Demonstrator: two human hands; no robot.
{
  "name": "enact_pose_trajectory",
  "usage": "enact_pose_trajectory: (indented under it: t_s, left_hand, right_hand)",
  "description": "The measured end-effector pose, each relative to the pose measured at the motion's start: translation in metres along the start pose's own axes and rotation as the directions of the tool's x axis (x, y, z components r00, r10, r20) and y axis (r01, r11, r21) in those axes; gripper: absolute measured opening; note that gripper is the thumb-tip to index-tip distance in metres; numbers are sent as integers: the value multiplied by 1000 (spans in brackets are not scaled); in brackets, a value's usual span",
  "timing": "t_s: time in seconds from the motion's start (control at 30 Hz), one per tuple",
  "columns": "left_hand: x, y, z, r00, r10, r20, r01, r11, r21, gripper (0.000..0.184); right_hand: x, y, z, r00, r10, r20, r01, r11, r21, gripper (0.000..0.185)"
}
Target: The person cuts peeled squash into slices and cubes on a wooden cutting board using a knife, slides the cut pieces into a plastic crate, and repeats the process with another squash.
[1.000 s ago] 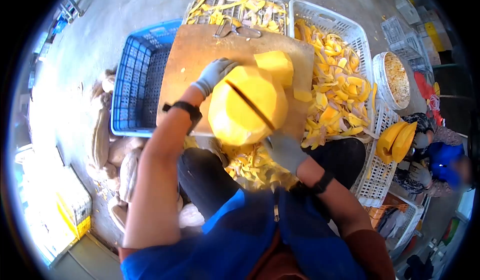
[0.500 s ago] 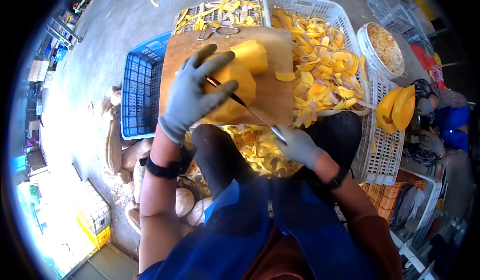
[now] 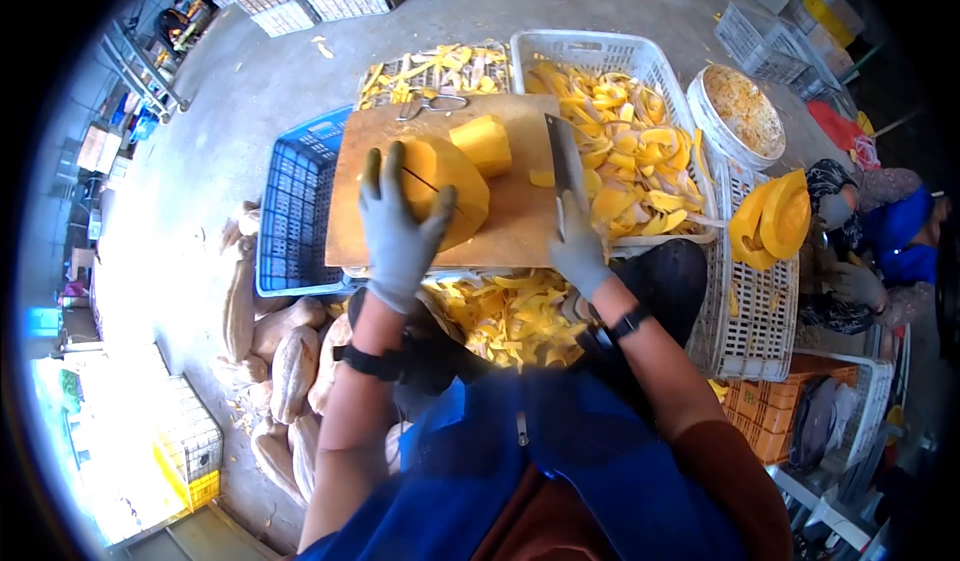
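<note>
A peeled orange pumpkin piece (image 3: 455,186) lies on the wooden cutting board (image 3: 510,231), with a dark cut line across its top. My left hand (image 3: 402,236), in a grey glove, grips its near left side, thumb and fingers apart around it. A smaller peeled pumpkin chunk (image 3: 482,144) sits just behind it. At the board's right edge, my gloved right hand (image 3: 580,251) is closed around the handle of a knife (image 3: 566,161). The wide blade points away from me. A metal peeler (image 3: 432,105) rests at the board's far edge.
A blue crate (image 3: 290,211) stands left of the board, near whole pumpkins (image 3: 295,371) on the floor. Peelings fill a white crate (image 3: 650,46); a white bucket (image 3: 740,111) stands beyond. At right, a co-worker's gloved hand (image 3: 857,286) is near pumpkin pieces (image 3: 770,221).
The knife has come out of the pumpkin piece and moved right to the board's edge, its blade now pointing away. My left hand has shifted toward the piece's near side. The view has tilted up.
</note>
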State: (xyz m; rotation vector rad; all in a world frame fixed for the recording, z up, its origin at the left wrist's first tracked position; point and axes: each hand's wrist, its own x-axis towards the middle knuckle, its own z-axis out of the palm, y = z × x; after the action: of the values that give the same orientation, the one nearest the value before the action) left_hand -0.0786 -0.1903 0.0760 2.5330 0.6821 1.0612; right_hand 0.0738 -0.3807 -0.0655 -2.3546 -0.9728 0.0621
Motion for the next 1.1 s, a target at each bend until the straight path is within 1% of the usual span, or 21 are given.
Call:
enact_pose_trajectory:
  t_s: [0.07, 0.1, 0.2, 0.27, 0.37, 0.43, 0.47, 0.53, 0.57, 0.6, 0.67, 0.7, 0.73, 0.8, 0.83, 0.87, 0.9, 0.93, 0.97, 1.07, 1.1]
  left_hand:
    - [-3, 3, 1, 999, -38, -8, 37, 998, -40, 76]
    - [-3, -1, 1, 999, -44, -16, 42, 996, -80, 76]
    - [-3, -3, -2, 998, -56, -31, 53, 995, -83, 78]
    - [-10, 2, -4, 999, -37, -23, 35, 997, -67, 78]
    - [-20, 8, -10, 986, -145, -86, 133, 982, -136, 76]
    - [-33, 3, -27, 960, -246, -133, 214, 953, -215, 72]
    - [-42, -1, -36, 921, -372, -113, 299, 864, -404, 68]
    - [-67, -17, -54, 789, -613, 26, 411, 496, -765, 68]
    - [-88, -31, -64, 780, -623, 57, 445, 489, -751, 66]
    - [-101, -32, -70, 722, -674, 154, 460, 302, -835, 57]
    - [-124, -35, -80, 573, -744, 342, 403, -107, -909, 41]
    - [-159, -75, -67, 539, -666, 516, 472, -270, -840, 39]
    - [-168, -67, -67, 515, -559, 650, 507, -413, -756, 42]
    - [-206, -80, -39, 480, -521, 706, 672, -298, -677, 47]
    - [-217, -82, -29, 702, -424, 572, 712, 385, -588, 37]
    - [-228, -84, -20, 870, -295, 395, 403, 886, -227, 28]
    - [-202, -24, -44, 845, -376, 380, 500, 807, -315, 28]
    - [-203, -15, -56, 892, -281, 355, 367, 908, -201, 25]
    - [-203, -8, -64, 879, -283, 384, 401, 873, -276, 23]
    - [-215, -9, -80, 847, -364, 388, 515, 743, -428, 17]
    - [-208, -6, -77, 805, -382, 454, 587, 623, -517, 18]
  right_hand:
    - [26, -32, -13, 907, 215, 361, -184, 976, -119, 51]
    - [34, -25, -2, 940, 116, 321, -100, 993, -66, 46]
    - [68, -95, -50, 994, -95, -47, 105, 947, 304, 49]
    - [84, -150, -82, 966, -249, -65, 254, 881, 400, 59]
    - [105, -193, -63, 912, -388, 131, 380, 921, 80, 53]
    - [117, -202, -69, 881, -307, 360, 341, 939, -33, 51]
    - [120, -207, -74, 848, -250, 468, 329, 940, -94, 50]
    - [125, -212, -84, 794, -275, 542, 408, 902, -140, 48]
    - [126, -213, -84, 785, -291, 547, 445, 879, -171, 48]
    - [127, -212, -87, 783, -305, 542, 477, 854, -207, 48]
    - [122, -219, -85, 770, -305, 561, 520, 809, -274, 30]
    - [117, -218, -75, 799, -275, 534, 498, 800, -334, 28]
    - [108, -216, -71, 798, -374, 472, 540, 792, -286, 29]
    - [109, -209, -39, 835, -461, 300, 538, 798, -272, 26]
    - [105, -210, -49, 856, -442, 269, 509, 812, -286, 27]
    - [99, -209, -74, 840, -401, 365, 509, 815, -277, 32]
    - [92, -205, -94, 848, -359, 390, 478, 835, -272, 30]
    - [89, -195, -111, 877, -313, 364, 408, 885, -224, 31]
    - [82, -182, -127, 900, -270, 343, 341, 926, -166, 32]
    - [43, -127, -171, 970, -111, 217, 88, 990, 110, 42]
    - [30, -101, -183, 987, -59, 152, 29, 981, 193, 44]
